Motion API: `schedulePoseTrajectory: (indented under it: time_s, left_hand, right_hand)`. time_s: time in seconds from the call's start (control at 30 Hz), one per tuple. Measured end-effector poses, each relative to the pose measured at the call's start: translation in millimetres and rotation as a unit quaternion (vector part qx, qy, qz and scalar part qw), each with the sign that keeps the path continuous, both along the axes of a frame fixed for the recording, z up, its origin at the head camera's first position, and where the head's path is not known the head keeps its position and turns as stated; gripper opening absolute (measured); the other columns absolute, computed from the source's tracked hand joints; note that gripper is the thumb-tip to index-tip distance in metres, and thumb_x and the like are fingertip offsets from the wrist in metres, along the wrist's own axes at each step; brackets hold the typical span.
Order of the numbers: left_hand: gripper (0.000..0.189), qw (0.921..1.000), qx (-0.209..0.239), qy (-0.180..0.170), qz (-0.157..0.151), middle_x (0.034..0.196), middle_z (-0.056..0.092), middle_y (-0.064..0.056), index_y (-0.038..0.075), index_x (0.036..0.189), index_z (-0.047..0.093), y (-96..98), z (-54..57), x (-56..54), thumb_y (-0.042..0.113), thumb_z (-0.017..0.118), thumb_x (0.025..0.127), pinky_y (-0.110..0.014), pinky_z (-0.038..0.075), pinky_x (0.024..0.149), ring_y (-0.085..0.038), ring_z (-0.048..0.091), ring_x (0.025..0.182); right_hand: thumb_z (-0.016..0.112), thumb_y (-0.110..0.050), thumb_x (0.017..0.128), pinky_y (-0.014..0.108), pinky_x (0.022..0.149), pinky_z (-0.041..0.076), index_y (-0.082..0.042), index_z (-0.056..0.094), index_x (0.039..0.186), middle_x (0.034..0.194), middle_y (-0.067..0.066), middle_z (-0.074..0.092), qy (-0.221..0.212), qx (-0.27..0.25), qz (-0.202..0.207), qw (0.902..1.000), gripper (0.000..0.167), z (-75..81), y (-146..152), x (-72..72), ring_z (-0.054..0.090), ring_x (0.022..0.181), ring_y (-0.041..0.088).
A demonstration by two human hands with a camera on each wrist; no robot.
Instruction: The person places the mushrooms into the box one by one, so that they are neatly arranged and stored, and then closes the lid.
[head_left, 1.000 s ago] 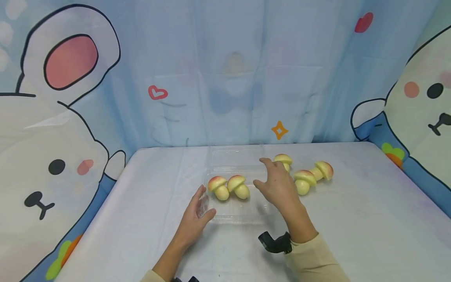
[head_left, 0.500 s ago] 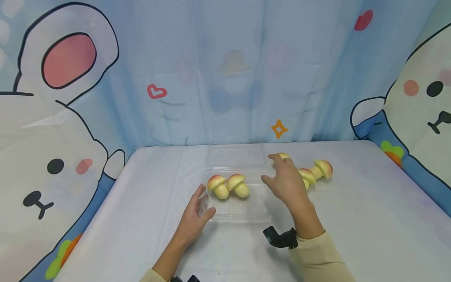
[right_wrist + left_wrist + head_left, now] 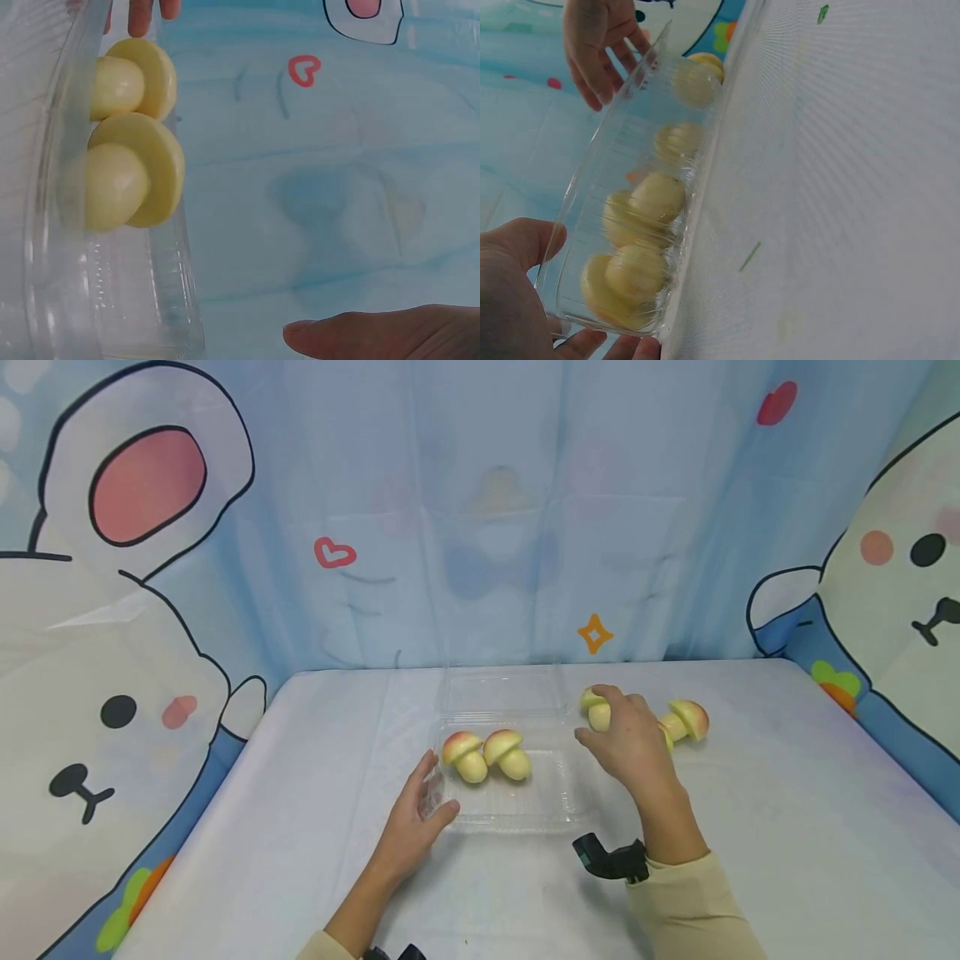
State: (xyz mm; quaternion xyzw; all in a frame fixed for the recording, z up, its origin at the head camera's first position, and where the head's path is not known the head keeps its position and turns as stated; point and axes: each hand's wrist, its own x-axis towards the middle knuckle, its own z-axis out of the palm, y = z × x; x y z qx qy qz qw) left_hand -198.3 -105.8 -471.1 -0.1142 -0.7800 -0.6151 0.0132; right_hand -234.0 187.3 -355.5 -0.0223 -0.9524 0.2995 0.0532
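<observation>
Sleeves [image 3: 697, 910] of beige cloth reach towards your 2 wrists, and a black device [image 3: 611, 857] sits at your right wrist. Your left hand [image 3: 414, 822] holds the left end of a clear plastic container [image 3: 551, 781], its thumb at the rim and its fingers round the outside. The container rests on a white cloth [image 3: 787, 827]. Inside, in its left half, 2 yellow mushrooms [image 3: 508, 756] with red-tinged caps lie side by side.

Your right hand [image 3: 626, 743] is wide, thumb and fingers well apart, over a group of 3 more mushrooms to the right of the container; you cannot tell from these views whether it touches any. Of these, the covered mushroom [image 3: 667, 743] is mostly hidden by your hand, the right mushroom [image 3: 688, 720] lies on its side, and the far mushroom [image 3: 598, 714] shows past your fingertips.

Beyond the container's far edge is its clear lid [image 3: 502, 692]. Farthest off, a light blue curtain [image 3: 487, 435] carries cartoon animals, hearts and an orange star [image 3: 595, 633].
</observation>
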Motion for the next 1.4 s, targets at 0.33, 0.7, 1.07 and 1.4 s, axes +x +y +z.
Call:
schedulePoseTrajectory:
  time_s: [0.33,0.7,1.07,1.4]
  left_hand:
    - [0.081,1.0,0.002,-0.002,0.002,0.171,0.026,-0.014,0.008,0.165,0.02,0.3,1.3,0.3,0.015,0.066,0.098,-0.059,0.031,0.125,-0.043,0.032,0.154]
    - [0.081,1.0,0.004,0.0,-0.003,0.171,0.025,-0.015,0.007,0.165,0.02,0.6,1.1,1.0,0.014,0.066,0.098,-0.06,0.03,0.125,-0.044,0.031,0.154]
    - [0.08,0.9999,0.002,0.008,-0.007,0.17,0.025,-0.017,0.006,0.165,0.021,0.3,1.9,0.0,0.015,0.065,0.099,-0.061,0.029,0.125,-0.045,0.031,0.154]
    - [0.081,1.0,-0.004,0.002,0.0,0.171,0.025,-0.015,0.007,0.165,0.02,0.2,2.0,0.7,0.016,0.066,0.099,-0.06,0.029,0.125,-0.044,0.031,0.154]
  right_hand:
    - [0.066,-0.024,0.095,0.066,0.097,0.048,0.003,0.042,0.151,0.14,0.038,0.045,0.001,0.001,-0.015,0.9999,0.067,-1.3,20,0.2,0.049,0.124,0.052]
    - [0.067,-0.027,0.094,0.068,0.096,0.05,0.006,0.044,0.148,0.141,0.04,0.049,-0.026,0.025,-0.038,0.9986,0.067,-4.5,41,-1.9,0.049,0.127,0.054]
    - [0.068,-0.029,0.091,0.064,0.089,0.051,0.007,0.047,0.144,0.142,0.038,0.045,-0.061,0.012,-0.085,0.9944,0.067,-9.6,54,-1.5,0.053,0.114,0.052]
    - [0.066,-0.029,0.092,0.064,0.083,0.052,0.004,0.043,0.148,0.138,0.043,0.042,-0.063,-0.015,-0.119,0.9908,0.069,-27.9,55,-8.9,0.053,0.113,0.06]
